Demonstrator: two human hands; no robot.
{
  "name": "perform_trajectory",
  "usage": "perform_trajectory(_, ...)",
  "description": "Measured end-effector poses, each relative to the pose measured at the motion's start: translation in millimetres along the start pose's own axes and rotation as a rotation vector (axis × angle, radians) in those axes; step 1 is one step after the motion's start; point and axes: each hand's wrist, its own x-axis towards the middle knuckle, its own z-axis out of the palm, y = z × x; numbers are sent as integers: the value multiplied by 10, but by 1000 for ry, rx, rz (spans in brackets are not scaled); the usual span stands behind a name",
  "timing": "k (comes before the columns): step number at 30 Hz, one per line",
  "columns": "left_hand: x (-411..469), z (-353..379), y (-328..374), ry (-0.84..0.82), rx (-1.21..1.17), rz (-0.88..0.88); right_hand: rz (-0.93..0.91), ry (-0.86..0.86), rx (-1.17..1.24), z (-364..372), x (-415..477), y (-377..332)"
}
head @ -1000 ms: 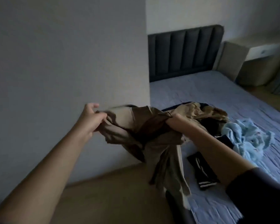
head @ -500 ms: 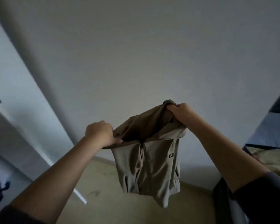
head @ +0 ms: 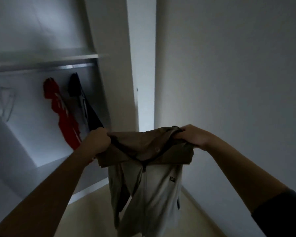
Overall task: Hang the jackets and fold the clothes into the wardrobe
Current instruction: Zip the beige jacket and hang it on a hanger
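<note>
Home, looks like a bedroom or closet corner, dim. Open white wardrobe with shelf and rail; red garment and dark garment hang below the rail. Plain white wall beside it, beige floor.

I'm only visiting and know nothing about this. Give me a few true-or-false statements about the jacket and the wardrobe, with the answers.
1. Both the left hand and the right hand grip the khaki zip-up jacket by its top edge. True.
2. The khaki jacket hangs on the metal rail. False: the hands hold it up in the air, in front of the wardrobe and below the rail.
3. A red garment and a dark garment hang side by side below the rail. True.
4. The white wardrobe is shut. False: it stands open, and its shelf, its rail and the hanging clothes all show.
</note>
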Motion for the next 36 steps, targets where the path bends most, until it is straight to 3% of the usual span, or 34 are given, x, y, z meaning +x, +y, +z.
perform_trajectory(6,130,-290,-842,143,-440,-438,-111,-220,-44,778,762,-761)
perform_trajectory(10,132,-509,-1502,226,-720,-671,-206,-236,-110,1365,1196,-1226)
perform_trajectory(15,316,-876,-2300,268,-807,-704,-191,-258,-166,2146,1818,-1768)
perform_trajectory(21,638,-1405,-3090,335,-1009,-622,-172,-243,-156,3033,2526,-2407)
perform_trajectory(30,1424,-2089,-4019,268,-1118,-640,-140,-328,-238,4138,3595,-3386)
perform_trajectory(36,2017,-2236,-4620,452,-1269,-691,-108,-481,-407,4774,4476,-3993)
